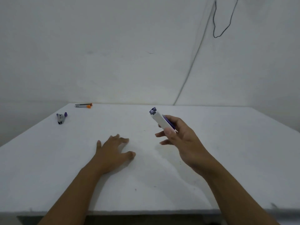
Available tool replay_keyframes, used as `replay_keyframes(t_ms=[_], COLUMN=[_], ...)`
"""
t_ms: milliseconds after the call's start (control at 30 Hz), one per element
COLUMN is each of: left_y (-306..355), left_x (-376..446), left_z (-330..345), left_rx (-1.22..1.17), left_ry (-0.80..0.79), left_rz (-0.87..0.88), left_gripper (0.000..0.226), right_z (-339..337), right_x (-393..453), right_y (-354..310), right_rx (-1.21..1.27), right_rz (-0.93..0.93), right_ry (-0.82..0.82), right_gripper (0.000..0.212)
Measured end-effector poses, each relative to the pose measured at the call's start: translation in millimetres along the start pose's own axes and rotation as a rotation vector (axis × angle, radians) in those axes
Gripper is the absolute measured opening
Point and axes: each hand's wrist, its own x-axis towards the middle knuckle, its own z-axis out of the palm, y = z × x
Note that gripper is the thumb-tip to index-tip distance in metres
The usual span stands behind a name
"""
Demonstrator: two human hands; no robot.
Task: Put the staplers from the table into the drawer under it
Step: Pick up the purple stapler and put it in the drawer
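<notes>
My right hand [180, 138] holds a white and purple stapler [159, 119] above the white table [227, 159], its purple end pointing up and away from me. Flat on the table near its middle rests my left hand [113, 148], fingers spread and holding nothing. A small grey and purple stapler [61, 118] lies near the table's far left edge. A grey stapler with an orange end [83, 105] lies at the far left corner. The drawer under the table is hidden; only a dark gap [113, 220] shows below the front edge.
A white wall rises right behind the table. On the wall at the upper right hangs a black cable [217, 30]. The table's front edge runs along the bottom of the view.
</notes>
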Motion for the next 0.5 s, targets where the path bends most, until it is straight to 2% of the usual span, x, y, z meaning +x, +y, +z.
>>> replay_keyframes(t_ms=[200, 500], left_y=[55.6, 141.1], left_x=[-21.3, -37.0], left_z=[28.3, 82.8], left_rx=[-0.034, 0.053], left_ry=[-0.075, -0.124], left_rz=[0.128, 0.272], left_gripper=[0.074, 0.071], right_z=[-39.8, -96.1], right_x=[-47.8, -97.4], right_y=[-4.3, -3.6], right_rx=[-0.535, -0.728], right_rz=[-0.212, -0.269], right_ry=[0.105, 0.238], right_gripper=[0.041, 0.048])
